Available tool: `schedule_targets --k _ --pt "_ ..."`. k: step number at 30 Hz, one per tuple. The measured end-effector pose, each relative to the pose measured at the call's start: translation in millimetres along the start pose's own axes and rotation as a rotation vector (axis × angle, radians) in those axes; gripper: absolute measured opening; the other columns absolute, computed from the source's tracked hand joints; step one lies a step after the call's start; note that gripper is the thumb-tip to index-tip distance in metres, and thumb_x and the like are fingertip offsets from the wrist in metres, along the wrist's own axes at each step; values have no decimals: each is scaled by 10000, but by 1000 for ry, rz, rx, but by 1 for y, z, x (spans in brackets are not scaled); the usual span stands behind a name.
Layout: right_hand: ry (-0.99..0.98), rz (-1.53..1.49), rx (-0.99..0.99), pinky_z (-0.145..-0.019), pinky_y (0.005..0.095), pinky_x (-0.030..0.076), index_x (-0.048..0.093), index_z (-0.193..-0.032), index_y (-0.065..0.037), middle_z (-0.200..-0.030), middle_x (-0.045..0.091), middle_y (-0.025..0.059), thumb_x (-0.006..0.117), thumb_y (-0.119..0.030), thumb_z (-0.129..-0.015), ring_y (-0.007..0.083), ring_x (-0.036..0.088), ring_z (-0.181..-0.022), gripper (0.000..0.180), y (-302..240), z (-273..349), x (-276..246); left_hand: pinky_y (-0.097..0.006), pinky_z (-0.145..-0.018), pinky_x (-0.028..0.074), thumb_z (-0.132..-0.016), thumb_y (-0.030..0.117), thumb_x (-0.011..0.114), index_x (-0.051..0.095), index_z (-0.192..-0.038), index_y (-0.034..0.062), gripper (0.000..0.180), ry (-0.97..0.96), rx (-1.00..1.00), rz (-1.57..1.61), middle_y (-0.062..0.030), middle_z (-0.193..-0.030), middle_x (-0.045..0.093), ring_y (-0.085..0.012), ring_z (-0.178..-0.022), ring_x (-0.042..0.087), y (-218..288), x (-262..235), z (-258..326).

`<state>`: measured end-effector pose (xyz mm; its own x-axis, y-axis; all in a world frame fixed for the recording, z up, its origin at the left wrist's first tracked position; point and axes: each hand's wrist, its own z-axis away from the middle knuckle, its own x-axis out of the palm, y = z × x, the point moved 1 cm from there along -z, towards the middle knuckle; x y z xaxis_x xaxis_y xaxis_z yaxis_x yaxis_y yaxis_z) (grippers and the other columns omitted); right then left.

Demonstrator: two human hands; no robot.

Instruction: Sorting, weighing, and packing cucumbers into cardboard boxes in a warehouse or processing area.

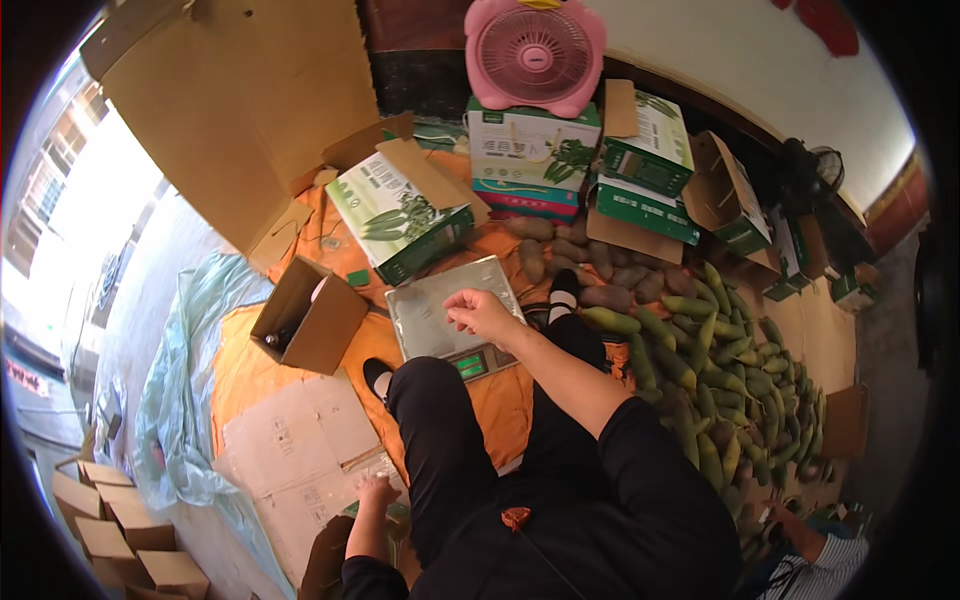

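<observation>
Over the silver plate of a digital scale point(432, 310), my right hand point(482, 316) hovers with its fingers bent together, and no object shows in them. The scale lies between my feet with its green display lit. My left hand point(376, 492) is low beside my left knee, at the edge of flattened cardboard point(300, 440). Its fingers look curled in, close to some shiny clear plastic; what they hold, if anything, I cannot make out. To my right spreads a big heap of long green gourd-like vegetables point(735, 380), with brownish tubers point(600, 270) beyond the scale.
An open brown carton point(312, 318) stands left of the scale. A green-and-white printed box point(405, 215) lies ahead, near stacked boxes point(530, 150) topped by a pink fan point(535, 58). Blue plastic sheeting point(185, 370) edges the orange sheet. Another person's arm point(800, 530) shows at lower right.
</observation>
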<state>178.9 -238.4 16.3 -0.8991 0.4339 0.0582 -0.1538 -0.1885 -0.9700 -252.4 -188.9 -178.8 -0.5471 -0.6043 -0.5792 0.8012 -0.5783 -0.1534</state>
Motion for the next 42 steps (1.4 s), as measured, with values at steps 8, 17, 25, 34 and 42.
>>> schedule_targets --k 8,17,25,34,42 --pt "39 -21 49 -584 217 435 588 -1047 -46 -861 627 23 572 -172 -870 77 549 -701 218 18 8 -22 -693 -1028 30 -868 491 401 436 -1369 189 586 -190 -51 -294 -66 -1473 313 -385 -1385 154 19 27 42" --pt "-21 -55 63 -586 215 435 583 -1064 -35 -890 617 23 566 -168 -890 85 549 -711 220 6 14 -24 -670 -1018 160 -943 308 347 590 -1206 150 392 252 160 -310 -117 -1338 474 -403 -1311 306 -3 128 64" --pt "-36 -62 25 -628 222 445 584 -1072 -53 -898 622 10 567 -170 -896 78 550 -743 212 -17 35 -50 -494 -925 294 -918 252 449 601 -1148 68 332 271 131 381 -95 -1179 545 -291 -1131 425 -3 97 43" --pt "40 -88 -155 -641 227 452 597 -1067 -65 -880 627 6 587 -185 -889 73 556 -734 215 -54 42 -131 -264 -747 445 -907 181 552 635 -1010 -19 240 593 207 1180 -30 -883 630 -139 -846 564 -2 -22 -2" --pt "484 109 -62 -634 285 483 595 -1056 -33 -888 654 84 607 -156 -839 153 600 -710 250 9 13 -280 -354 -949 393 -833 31 564 608 -1060 16 232 1067 679 875 -117 -1071 609 -255 -1043 553 166 -305 141"
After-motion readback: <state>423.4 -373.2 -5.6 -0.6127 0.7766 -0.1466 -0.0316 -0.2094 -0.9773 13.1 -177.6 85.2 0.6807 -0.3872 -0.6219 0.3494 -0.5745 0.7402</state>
